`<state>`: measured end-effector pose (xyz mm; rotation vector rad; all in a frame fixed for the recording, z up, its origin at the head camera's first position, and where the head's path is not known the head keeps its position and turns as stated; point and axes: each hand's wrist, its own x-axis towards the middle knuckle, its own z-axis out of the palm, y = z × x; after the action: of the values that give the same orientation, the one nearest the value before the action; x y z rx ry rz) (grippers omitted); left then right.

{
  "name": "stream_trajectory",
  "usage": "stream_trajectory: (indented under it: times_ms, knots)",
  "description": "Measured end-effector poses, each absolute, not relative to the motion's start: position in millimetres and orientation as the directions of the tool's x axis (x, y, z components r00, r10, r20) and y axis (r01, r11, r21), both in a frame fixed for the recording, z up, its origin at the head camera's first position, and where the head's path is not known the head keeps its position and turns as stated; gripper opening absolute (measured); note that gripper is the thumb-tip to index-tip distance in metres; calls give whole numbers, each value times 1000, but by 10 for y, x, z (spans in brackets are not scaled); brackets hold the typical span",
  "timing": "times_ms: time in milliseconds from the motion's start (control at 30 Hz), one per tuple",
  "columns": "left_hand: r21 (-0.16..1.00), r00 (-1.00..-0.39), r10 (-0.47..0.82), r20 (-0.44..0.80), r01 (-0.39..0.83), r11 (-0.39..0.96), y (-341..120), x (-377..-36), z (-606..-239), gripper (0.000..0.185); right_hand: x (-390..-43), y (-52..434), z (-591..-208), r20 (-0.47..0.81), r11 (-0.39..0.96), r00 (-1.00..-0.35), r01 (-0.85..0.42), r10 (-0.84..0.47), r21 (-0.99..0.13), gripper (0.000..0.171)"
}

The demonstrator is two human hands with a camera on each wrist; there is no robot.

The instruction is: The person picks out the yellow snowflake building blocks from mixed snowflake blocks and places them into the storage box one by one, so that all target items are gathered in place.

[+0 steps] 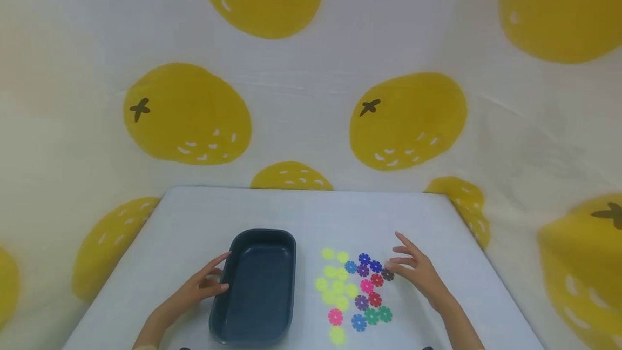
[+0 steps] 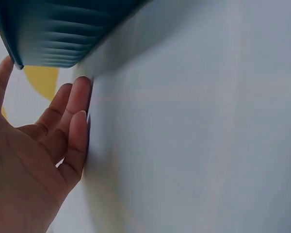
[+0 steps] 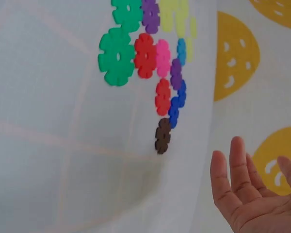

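Note:
A dark blue-green rectangular tray (image 1: 227,334) stands on the table to the left. My left hand (image 1: 201,285) touches its left side with thumb and a finger at the rim; in the left wrist view the other fingers (image 2: 78,141) rest by the tabletop below the ribbed tray wall. Right of the tray lie flat flower-shaped plastic discs: a yellow group (image 1: 337,286), and blue, purple, red, pink and green (image 1: 371,316) ones. My right hand (image 1: 418,271), fingers spread and holding nothing, hovers beside the dark brown disc (image 3: 163,136) at the group's right edge.
The white table (image 1: 437,215) narrows toward its far edge, where a pale cloth backdrop (image 1: 301,112) with large yellow fruit prints rises. A strip of tabletop separates the tray from the discs.

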<state>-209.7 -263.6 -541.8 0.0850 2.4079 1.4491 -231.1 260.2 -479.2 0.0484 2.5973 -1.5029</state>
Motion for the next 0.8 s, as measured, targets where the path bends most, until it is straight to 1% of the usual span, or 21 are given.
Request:
stream_trajectory:
  times_ms: [167,367,500,567,800]
  knots:
    - [872,-944,204,-260,-138,470,-2637,-2075,-5419,68,-2458,2627,-4953,-160,546,-987,118,-30,-829,80]
    - [870,-942,186,-279,-165,465,-2597,-2094,-5396,66,-2625,2508,-5040,-92,621,-994,33,-63,-783,71]
    - [861,-941,171,-291,-180,475,-2595,-2100,-5403,67,-2781,2326,-5040,-110,627,-990,27,-94,-778,69]
    - [858,-940,167,-298,-187,479,-2592,-2104,-5415,67,-2848,2230,-5028,-118,630,-985,15,-122,-776,68]
    - [846,-939,139,-315,-211,490,-2564,-2104,-5437,67,-2968,1985,-5075,-121,720,-959,-105,-255,-686,61]
